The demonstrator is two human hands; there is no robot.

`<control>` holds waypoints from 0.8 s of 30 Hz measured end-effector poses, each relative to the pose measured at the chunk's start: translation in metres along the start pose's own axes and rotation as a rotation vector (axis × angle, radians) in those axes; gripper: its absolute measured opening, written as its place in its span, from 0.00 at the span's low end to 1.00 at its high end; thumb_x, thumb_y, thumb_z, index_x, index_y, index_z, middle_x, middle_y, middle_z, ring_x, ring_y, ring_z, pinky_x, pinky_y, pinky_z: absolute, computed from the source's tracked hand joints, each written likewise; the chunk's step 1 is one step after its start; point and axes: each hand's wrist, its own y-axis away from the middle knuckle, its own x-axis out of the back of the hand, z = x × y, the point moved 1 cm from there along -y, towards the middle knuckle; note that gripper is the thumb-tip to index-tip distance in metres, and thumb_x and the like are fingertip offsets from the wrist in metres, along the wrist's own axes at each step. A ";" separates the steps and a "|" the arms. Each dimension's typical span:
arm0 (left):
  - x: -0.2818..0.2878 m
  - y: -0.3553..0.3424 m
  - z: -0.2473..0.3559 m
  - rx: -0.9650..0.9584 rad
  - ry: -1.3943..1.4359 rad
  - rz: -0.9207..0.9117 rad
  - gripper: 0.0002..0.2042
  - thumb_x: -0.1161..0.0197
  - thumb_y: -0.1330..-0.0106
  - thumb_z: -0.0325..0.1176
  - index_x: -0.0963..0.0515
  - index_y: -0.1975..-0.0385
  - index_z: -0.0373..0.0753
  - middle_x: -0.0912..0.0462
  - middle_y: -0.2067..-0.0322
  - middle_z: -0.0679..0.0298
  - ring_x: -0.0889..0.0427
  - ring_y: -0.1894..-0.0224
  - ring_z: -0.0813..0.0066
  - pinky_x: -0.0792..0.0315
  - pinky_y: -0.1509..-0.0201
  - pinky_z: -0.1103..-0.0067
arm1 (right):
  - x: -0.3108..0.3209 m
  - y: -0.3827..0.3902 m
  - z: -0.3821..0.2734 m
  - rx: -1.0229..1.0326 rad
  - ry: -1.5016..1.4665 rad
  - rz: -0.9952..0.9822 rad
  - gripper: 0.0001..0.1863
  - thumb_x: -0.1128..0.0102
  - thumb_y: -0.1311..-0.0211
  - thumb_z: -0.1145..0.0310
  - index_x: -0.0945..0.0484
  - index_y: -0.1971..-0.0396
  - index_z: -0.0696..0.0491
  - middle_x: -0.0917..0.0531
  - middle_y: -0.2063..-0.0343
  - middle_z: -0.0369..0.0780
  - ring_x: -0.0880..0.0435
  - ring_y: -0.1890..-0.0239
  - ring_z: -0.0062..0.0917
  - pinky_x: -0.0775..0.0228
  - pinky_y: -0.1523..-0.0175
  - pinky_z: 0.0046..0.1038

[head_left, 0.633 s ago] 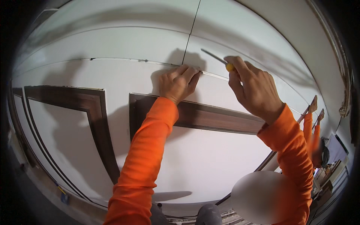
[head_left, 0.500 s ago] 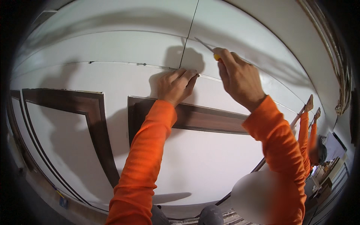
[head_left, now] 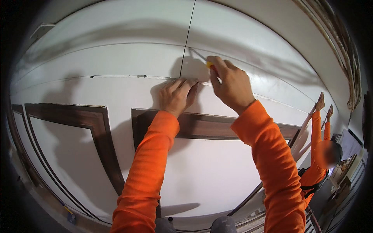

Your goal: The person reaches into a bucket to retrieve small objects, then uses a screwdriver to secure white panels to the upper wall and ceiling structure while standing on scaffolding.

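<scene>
My right hand (head_left: 232, 84) is closed around a screwdriver (head_left: 200, 55) with a yellow and red handle. Its thin shaft points up and left, the tip close beside the dark vertical seam (head_left: 189, 29) in the white wall panels; whether it touches them I cannot tell. Lower down, my left hand (head_left: 175, 96) rests at a narrow horizontal joint (head_left: 116, 76), just under the seam's lower end. Its thumb and fingers are pressed together around a small dark-tipped thing, mostly hidden by the fingers.
Dark brown frame moulding (head_left: 210, 125) runs along the wall below my hands, with a second frame (head_left: 99, 120) to the left. At the right, a co-worker (head_left: 316, 171) in orange reaches up to the wall. Rope-like bundles (head_left: 347, 73) hang at upper right.
The view has shifted, so the wall sits lower and more of the co-worker shows. The screwdriver tip has come nearer the seam. My left hand keeps its place at the joint.
</scene>
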 end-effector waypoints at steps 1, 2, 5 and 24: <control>0.001 -0.001 0.000 -0.004 0.000 -0.004 0.06 0.27 0.40 0.32 0.15 0.64 0.47 0.14 0.69 0.68 0.14 0.71 0.61 0.20 0.69 0.69 | 0.008 0.006 0.000 -0.004 -0.002 0.003 0.14 0.41 0.31 0.68 0.25 0.48 0.49 0.13 0.65 0.44 0.13 0.69 0.45 0.21 0.65 0.44; 0.003 0.001 -0.002 0.022 -0.021 -0.035 0.06 0.26 0.40 0.31 0.14 0.64 0.46 0.13 0.69 0.65 0.13 0.71 0.60 0.20 0.69 0.69 | 0.015 0.015 -0.002 -0.103 -0.041 0.013 0.14 0.40 0.32 0.69 0.25 0.48 0.49 0.13 0.65 0.44 0.12 0.68 0.44 0.21 0.65 0.44; 0.006 0.002 -0.001 0.066 -0.032 -0.076 0.06 0.26 0.40 0.30 0.14 0.65 0.45 0.13 0.70 0.63 0.13 0.71 0.60 0.20 0.69 0.69 | 0.046 0.039 -0.008 -0.208 -0.114 -0.013 0.13 0.37 0.33 0.71 0.22 0.50 0.48 0.11 0.66 0.42 0.11 0.67 0.39 0.21 0.65 0.39; -0.001 0.004 -0.006 0.009 -0.106 -0.064 0.04 0.27 0.36 0.36 0.16 0.66 0.50 0.18 0.76 0.73 0.16 0.74 0.72 0.24 0.73 0.74 | 0.082 0.035 -0.038 0.234 0.200 -0.131 0.05 0.32 0.37 0.68 0.15 0.62 0.49 0.14 0.70 0.33 0.15 0.73 0.28 0.23 0.72 0.31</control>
